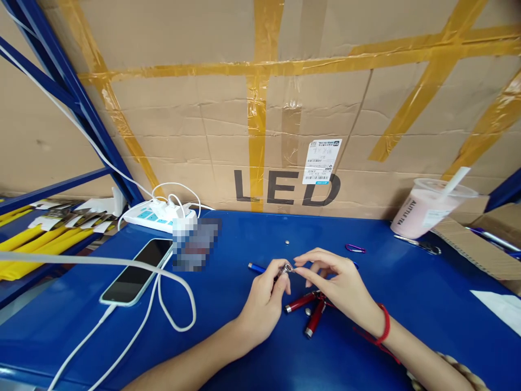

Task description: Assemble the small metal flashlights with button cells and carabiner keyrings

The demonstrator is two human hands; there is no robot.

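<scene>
In the head view, my left hand [264,297] is closed around a small silvery metal piece [286,268], pinched between thumb and forefinger with its round end turned toward my other hand. My right hand [345,283] comes in from the other side, thumb and forefinger drawn to a narrow gap at that end; whether they grip a part of it or only touch it, I cannot tell. By my judgement this is work in mid-course: the piece is up in my grip and not set down, and several small parts lie loose around my hands. Just below my right hand are a red tube [300,302] and a second red tube [315,321], their far ends running into a dark cluster partly hidden under my fingers, so I cannot tell whether they are joined there. A small silvery disc [308,312] lies loose between them. Just beyond my left hand a blue tube [256,267] pokes out, its other end hidden. Farther out, ahead of both hands, a silvery bead [287,243] rests by itself on the blue tabletop [244,233], and beyond my right hand a purple carabiner [355,248] lies with nothing visibly clipped to it. Which of these are finished, the view does not show.
</scene>
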